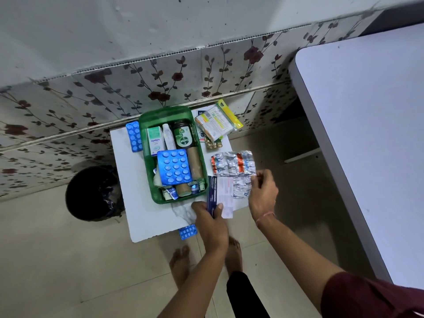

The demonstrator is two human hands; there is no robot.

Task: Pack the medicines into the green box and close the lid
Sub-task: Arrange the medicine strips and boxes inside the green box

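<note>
The open green box (146,143) stands on a small white table (137,203), holding a Dettol bottle (183,134), a white-green carton (155,140), a blue blister pack (175,167) and cardboard tubes. My left hand (210,216) grips a blue-and-white medicine carton (220,196) right of the box's near corner. My right hand (262,189) pinches the edge of silver foil strips (236,173). More blue blister packs lie left of the box (134,136) and at the table's front edge (187,231).
A clear packet of sachets (218,121) lies at the table's back right. A black bin (94,193) stands left of the table. A large white tabletop (367,134) fills the right. A floral wall runs behind. My bare feet (181,265) are on the floor.
</note>
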